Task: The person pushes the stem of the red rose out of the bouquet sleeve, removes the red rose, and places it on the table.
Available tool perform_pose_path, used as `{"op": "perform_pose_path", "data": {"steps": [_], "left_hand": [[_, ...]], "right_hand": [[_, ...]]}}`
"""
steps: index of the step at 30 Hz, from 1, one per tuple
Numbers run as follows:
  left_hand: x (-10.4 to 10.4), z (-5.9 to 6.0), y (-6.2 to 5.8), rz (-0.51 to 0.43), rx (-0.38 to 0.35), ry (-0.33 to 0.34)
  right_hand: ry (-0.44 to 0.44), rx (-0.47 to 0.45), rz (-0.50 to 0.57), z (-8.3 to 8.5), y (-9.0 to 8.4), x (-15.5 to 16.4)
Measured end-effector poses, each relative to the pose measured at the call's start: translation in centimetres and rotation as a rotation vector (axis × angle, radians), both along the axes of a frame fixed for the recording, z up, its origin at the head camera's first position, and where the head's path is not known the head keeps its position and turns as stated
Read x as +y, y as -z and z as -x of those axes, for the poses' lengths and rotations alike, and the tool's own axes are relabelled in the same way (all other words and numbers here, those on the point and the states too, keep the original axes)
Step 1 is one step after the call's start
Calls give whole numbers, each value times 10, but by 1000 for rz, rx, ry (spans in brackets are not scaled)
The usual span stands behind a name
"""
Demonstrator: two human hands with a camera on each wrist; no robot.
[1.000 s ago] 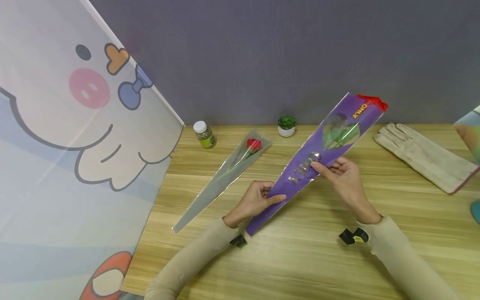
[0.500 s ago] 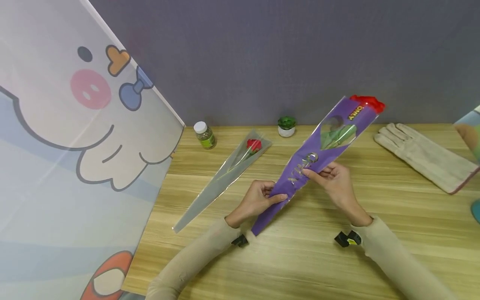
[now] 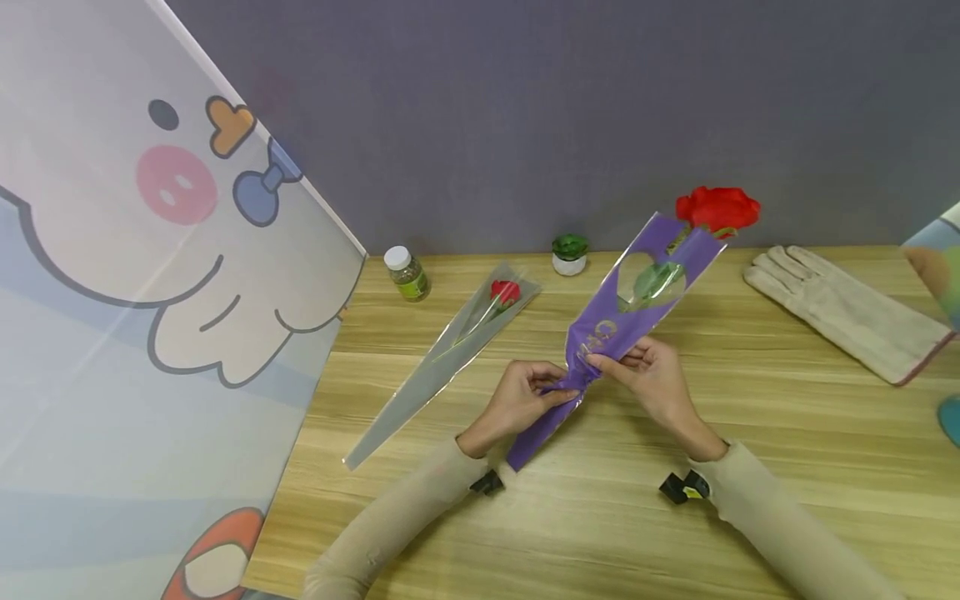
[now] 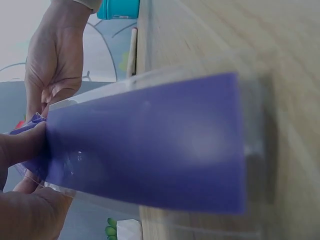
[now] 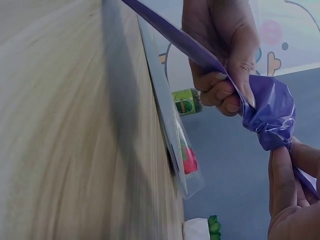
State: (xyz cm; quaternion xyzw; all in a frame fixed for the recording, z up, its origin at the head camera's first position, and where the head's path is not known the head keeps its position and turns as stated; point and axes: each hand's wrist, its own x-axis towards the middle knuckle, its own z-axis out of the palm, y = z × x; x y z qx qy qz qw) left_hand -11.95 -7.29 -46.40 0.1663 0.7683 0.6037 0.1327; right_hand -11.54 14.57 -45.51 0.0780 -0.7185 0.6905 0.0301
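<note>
A purple flower sleeve (image 3: 611, 321) with gold lettering and a clear heart window slants up to the right above the table, crumpled between the two hands. Out of its top end stands a red rose (image 3: 717, 208), with green leaves showing through the window. My left hand (image 3: 517, 400) pinches the sleeve below the crumple, thumb on the near face. Just above it, my right hand (image 3: 648, 379) pinches the sleeve between thumb and fingers. The right wrist view shows the bunched purple film (image 5: 275, 117) between both hands. The stem inside is hidden.
Left of the hands lies a clear sleeve (image 3: 427, 392) with a smaller red rose (image 3: 505, 292). Along the back stand a white-lidded jar (image 3: 407, 273) and a small potted plant (image 3: 570, 254). A pale glove (image 3: 847, 312) lies at the right, near a teal object (image 3: 950, 419).
The right hand has moved down and left towards the left hand. The sleeve has slid down and crumpled between them, and more of the rose now shows above its top.
</note>
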Motion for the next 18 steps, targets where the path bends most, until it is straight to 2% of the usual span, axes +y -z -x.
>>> {"op": "perform_pose_path", "data": {"steps": [12, 18], "left_hand": [[-3, 1, 2, 21, -8, 37], [-6, 0, 4, 6, -23, 60]], "right_hand": [[-6, 19, -14, 4, -2, 4], [36, -9, -14, 6, -10, 10]]}}
